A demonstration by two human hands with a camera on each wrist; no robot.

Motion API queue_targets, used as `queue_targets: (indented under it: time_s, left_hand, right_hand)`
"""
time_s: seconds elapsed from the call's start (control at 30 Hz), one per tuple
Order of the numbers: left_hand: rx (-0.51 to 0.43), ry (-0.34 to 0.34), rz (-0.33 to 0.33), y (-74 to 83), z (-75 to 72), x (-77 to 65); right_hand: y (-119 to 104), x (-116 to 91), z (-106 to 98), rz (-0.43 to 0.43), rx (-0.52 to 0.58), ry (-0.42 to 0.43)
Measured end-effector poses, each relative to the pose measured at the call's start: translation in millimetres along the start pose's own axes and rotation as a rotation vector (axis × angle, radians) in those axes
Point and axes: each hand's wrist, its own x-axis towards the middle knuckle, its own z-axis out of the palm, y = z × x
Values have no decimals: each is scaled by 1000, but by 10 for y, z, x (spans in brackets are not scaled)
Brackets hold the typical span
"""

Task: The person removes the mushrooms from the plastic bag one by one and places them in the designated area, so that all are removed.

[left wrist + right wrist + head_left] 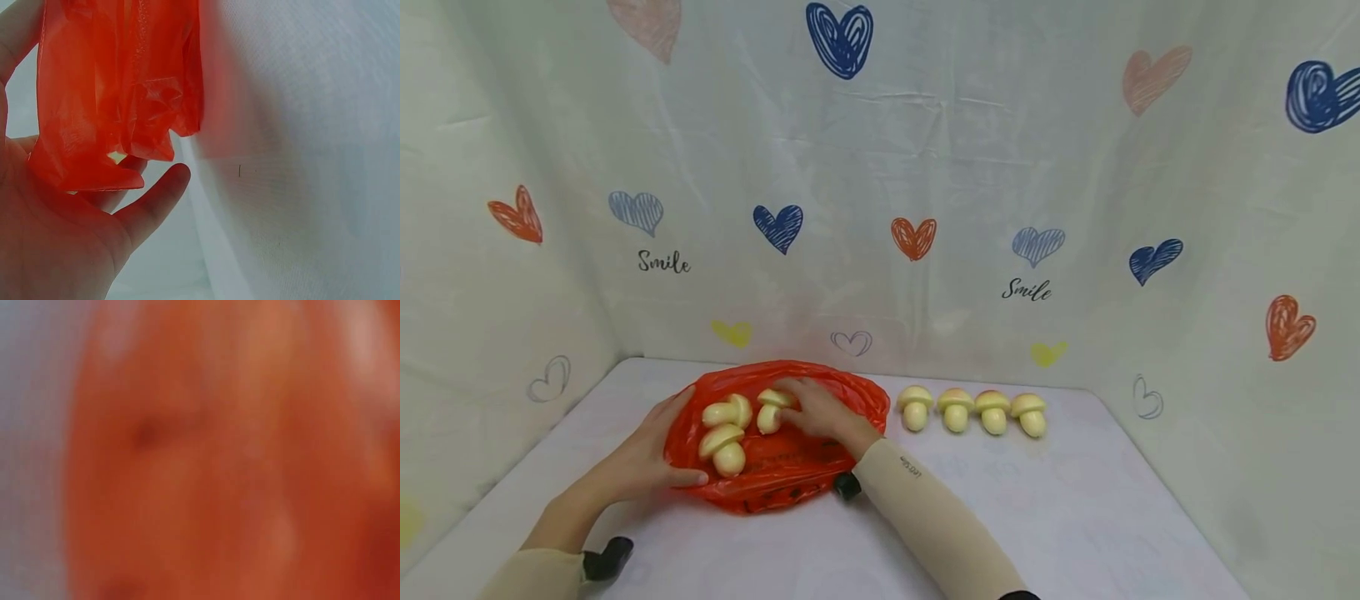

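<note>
Pinching a mushroom (770,418) inside the bag (786,458), the right hand (817,410) has two more (728,458) leftward, four unbagged (956,411) rightward. The spread left hand (651,454) touches the bag.

Head view: soft, diffuse light of moderate brightness falls evenly over the backdrop (955,167) and table (1037,500); its source lies outside the frame. Folds carry faint grey shading, and small glints mark the bag (790,461). Focus is fair, with wide-angle stretching toward the sides. Left wrist view: light passes through the bag, which glows orange-red; a soft grey shadow, tinged pink beside the plastic, spreads over the white surface (312,187). Right wrist view: dim, heavily blurred, reduced to red-orange smears beside a grey band.
</note>
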Motion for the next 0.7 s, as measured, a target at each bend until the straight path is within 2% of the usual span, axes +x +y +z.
queue_targets:
  time_s: [0.43,0.5,0.7]
  left_hand:
    - [4,-11,-25,5,7,2]
    - [2,-12,-24,8,5,4]
    - [4,-10,-12,3,4,6]
  right_hand:
    - [100,-12,-31,-167,-30,24]
    - [91,-12,-30,-169,-31,15]
    - [9,-12,5,-94,-6,-27]
